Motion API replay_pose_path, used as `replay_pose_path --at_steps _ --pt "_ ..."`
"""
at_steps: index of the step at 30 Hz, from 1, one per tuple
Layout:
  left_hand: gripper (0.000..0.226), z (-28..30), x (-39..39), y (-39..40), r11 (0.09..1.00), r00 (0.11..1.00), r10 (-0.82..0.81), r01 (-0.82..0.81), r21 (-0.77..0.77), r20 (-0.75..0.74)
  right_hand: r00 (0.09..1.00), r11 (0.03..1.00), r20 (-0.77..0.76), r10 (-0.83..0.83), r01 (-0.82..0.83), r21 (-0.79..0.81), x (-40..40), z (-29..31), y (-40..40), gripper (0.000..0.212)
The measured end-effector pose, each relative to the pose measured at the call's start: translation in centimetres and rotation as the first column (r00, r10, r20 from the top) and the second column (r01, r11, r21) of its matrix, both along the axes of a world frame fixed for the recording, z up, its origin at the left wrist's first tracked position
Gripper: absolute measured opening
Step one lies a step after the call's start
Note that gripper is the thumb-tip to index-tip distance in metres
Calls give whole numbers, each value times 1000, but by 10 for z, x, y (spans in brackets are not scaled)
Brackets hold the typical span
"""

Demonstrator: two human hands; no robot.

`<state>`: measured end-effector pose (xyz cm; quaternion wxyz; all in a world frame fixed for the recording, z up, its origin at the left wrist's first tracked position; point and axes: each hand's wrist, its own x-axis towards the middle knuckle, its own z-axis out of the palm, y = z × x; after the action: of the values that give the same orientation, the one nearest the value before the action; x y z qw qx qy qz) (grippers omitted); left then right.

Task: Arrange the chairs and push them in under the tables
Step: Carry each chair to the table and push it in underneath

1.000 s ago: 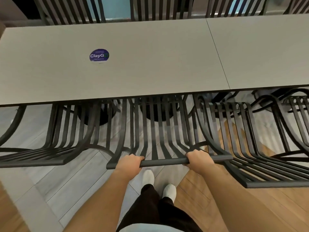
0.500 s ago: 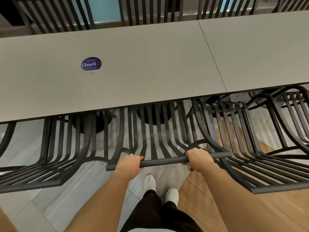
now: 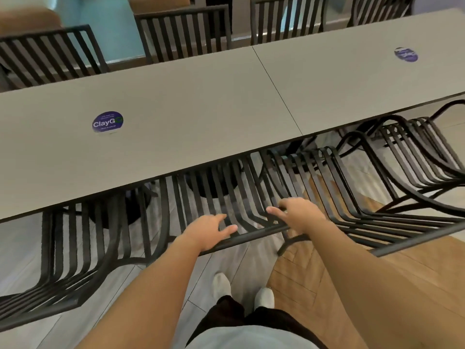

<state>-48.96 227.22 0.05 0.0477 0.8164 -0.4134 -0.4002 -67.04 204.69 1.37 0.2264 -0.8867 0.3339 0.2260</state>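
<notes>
A black slatted metal chair point(image 3: 254, 236) stands in front of me, its seat tucked under the long grey table point(image 3: 176, 109). My left hand point(image 3: 208, 230) lies over the chair's top rail with its fingers stretched out and loose. My right hand point(image 3: 299, 215) hovers at the right end of the same rail, fingers spread and straight, holding nothing. A matching chair point(image 3: 70, 248) stands to the left. Two more, one chair point(image 3: 372, 205) close by and another chair point(image 3: 425, 152) further on, stand to the right, angled and only partly under the table.
Several slatted chairs point(image 3: 183, 34) line the far side of the table. Round purple stickers point(image 3: 107, 122) mark the tabletops. A black pedestal base point(image 3: 214, 182) stands under the table. My feet point(image 3: 263, 297) are on the grey and wood floor just behind the chair.
Both hands gripped the chair's top rail before; now their fingers have opened and let go of it. The view has shifted and tilted toward the right.
</notes>
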Motion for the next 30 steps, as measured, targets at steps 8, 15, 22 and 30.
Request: replay_pose_path --at_steps 8,15,22,30 --pt "60 22 -59 -95 975 982 -152 168 -148 114 985 979 69 -160 167 -114 -82 24 -60 69" --pt "50 37 -155 -182 944 971 -188 220 -246 149 988 981 37 -149 152 -118 -186 24 -136 64" --pt "52 33 -282 -242 977 987 -99 121 -175 129 1000 995 -28 -11 9 -99 -286 27 -216 65" --pt "48 27 -370 -268 990 997 -20 30 -137 68 993 995 -99 61 -68 -76 -359 25 -269 67"
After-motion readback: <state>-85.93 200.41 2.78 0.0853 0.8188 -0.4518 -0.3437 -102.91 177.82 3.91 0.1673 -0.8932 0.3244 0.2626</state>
